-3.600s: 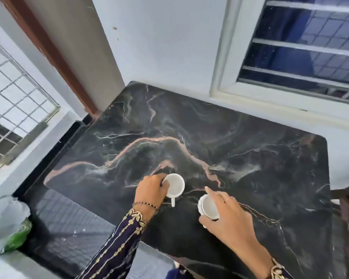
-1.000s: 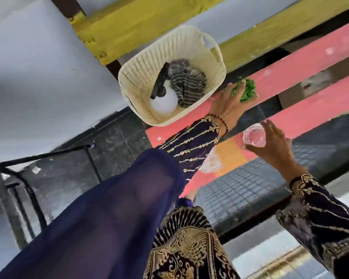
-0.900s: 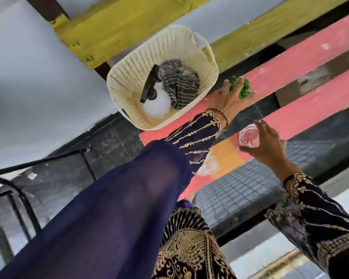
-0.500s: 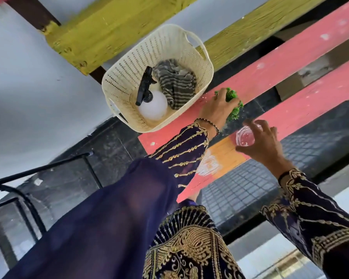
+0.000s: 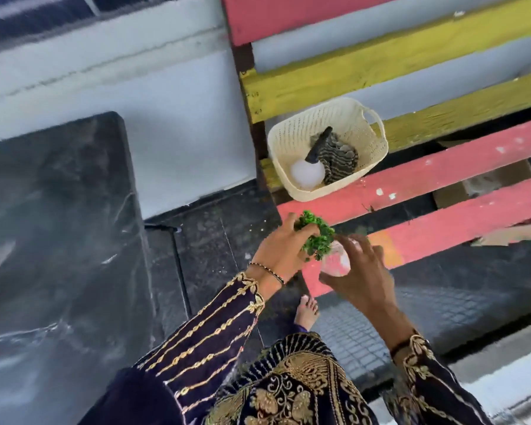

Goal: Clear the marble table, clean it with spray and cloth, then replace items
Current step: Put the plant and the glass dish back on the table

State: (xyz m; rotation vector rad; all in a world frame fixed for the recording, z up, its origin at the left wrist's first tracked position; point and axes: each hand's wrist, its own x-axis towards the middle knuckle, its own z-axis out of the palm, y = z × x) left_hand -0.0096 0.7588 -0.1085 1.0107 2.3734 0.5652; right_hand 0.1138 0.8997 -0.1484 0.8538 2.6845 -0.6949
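Note:
My left hand [image 5: 284, 251] grips a small green plant [image 5: 318, 234] and holds it above the pink slats of a bench [image 5: 442, 170]. Just to its right, my right hand [image 5: 360, 271] holds a clear glass [image 5: 334, 260] with its fingers curled around it, right under the plant. A cream basket [image 5: 292, 139] stands on the bench behind; it holds a white spray bottle [image 5: 307, 172] with a black trigger and a striped cloth [image 5: 337, 156]. The black marble table [image 5: 59, 240] fills the left of the view.
The bench has pink and yellow slats with gaps between them. A white wall and window sill lie beyond the table. Dark floor tiles [image 5: 215, 240] run between table and bench, and my bare foot [image 5: 307, 312] stands there.
Both cups stood on the table under my hands 3.6 s ago. Since a second ago, my hands lifted plant and glass off the bench and brought them together; the view swung toward the table.

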